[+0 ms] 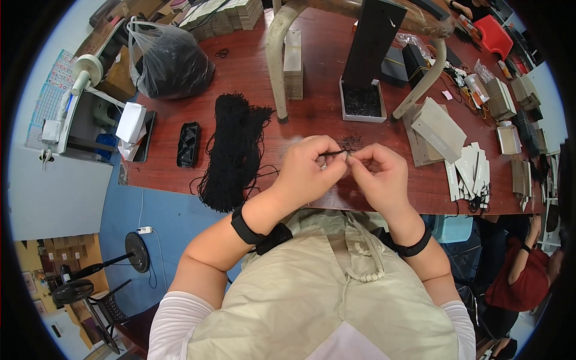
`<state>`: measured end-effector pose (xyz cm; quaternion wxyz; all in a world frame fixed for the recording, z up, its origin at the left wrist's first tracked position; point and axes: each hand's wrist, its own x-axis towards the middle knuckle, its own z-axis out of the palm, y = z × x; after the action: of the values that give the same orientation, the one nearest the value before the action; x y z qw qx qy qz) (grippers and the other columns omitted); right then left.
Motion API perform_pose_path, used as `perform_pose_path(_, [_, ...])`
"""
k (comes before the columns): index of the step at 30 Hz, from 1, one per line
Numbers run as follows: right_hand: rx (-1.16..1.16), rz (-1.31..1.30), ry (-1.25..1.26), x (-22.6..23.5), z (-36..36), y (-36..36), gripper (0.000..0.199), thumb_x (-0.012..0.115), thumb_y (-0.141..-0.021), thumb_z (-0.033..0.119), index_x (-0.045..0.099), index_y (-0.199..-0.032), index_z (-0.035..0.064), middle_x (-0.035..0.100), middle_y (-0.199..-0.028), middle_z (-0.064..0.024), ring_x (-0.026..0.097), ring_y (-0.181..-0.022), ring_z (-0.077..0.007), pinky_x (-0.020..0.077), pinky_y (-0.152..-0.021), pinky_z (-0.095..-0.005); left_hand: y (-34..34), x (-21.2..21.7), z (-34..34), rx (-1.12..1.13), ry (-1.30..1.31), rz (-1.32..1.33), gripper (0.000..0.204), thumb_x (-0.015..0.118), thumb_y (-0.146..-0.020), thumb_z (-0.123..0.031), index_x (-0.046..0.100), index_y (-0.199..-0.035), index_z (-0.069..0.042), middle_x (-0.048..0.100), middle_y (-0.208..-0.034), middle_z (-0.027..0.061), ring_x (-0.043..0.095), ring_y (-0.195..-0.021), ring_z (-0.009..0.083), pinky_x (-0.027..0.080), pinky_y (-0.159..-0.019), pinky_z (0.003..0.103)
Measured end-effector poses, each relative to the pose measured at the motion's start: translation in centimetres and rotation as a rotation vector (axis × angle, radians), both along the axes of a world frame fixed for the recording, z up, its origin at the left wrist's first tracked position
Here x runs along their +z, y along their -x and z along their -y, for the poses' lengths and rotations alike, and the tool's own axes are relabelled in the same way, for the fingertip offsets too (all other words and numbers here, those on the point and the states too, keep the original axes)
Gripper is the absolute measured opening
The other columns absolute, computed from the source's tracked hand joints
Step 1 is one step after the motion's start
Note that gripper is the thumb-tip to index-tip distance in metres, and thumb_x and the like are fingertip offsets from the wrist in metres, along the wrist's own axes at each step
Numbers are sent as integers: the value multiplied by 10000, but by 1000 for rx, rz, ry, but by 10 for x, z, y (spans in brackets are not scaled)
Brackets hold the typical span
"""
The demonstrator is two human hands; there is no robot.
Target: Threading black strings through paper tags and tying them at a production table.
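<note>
Both hands meet above the table's near edge, fingertips almost touching. My left hand is closed in a pinch on a thin black cord. Close beside it, my right hand pinches too, at the cord's end; the tiny spot between the fingertips is too small to make out. Left of my left hand lies a thick bundle of black cords, its loose ends hanging over the edge. Just beyond my hands are small black scraps. To the right, grey cards and white printed tags with black cords lie on the table.
A metal frame stands across the table beyond my hands, with an open box of black bits under it. Stacked cards, a black tray and a plastic bag of black material sit leftward. Another person is at the right.
</note>
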<state>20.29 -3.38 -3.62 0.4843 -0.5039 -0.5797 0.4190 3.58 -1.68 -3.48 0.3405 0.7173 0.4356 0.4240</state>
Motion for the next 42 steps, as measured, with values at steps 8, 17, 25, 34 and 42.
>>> perform_pose_path(8, [-22, 348, -446, 10, 0, -1, 59, 662, -744, 22, 606, -737, 6, 611, -692, -98, 598, -586, -196, 462, -497, -280, 4, -1, -5, -130, 575, 455, 61, 646, -834, -67, 615, -824, -16, 556, -731, -44, 440, -604, 5, 351, -507, 186])
perform_pose_path(17, [25, -110, 98, -4, -6, -8, 75, 678, -818, 89, 646, -830, 23, 621, -719, 3, 547, -613, -48, 445, -493, -214, 3, -6, -8, -56, 400, 370, 95, 618, -897, -112, 594, -863, -27, 519, -732, -76, 389, -620, 2, 325, -549, 178])
perform_pose_path(25, [1, -154, 251, 1, -22, -39, 96, 684, -831, 112, 649, -863, 28, 605, -714, 29, 511, -594, -21, 409, -491, -170, 11, -7, -15, -7, 391, 350, 154, 627, -899, -160, 592, -844, -21, 571, -706, -42, 461, -640, 25, 388, -563, 199])
perform_pose_path(34, [-405, 248, -51, 64, -62, -169, 60, 659, -780, 54, 669, -827, 19, 651, -722, -23, 570, -615, -68, 458, -577, -225, 18, -11, -10, -18, 533, 306, 129, 605, -908, -122, 582, -833, -20, 557, -738, -50, 462, -683, 19, 383, -608, 186])
perform_pose_path(42, [-608, 222, 32, 36, -73, -217, 247, 636, -817, 92, 632, -1057, 36, 658, -825, -30, 593, -651, -85, 433, -536, -204, 9, -25, -10, -71, 484, 269, 147, 609, -906, -140, 578, -840, -11, 556, -721, -52, 445, -662, 17, 370, -582, 190])
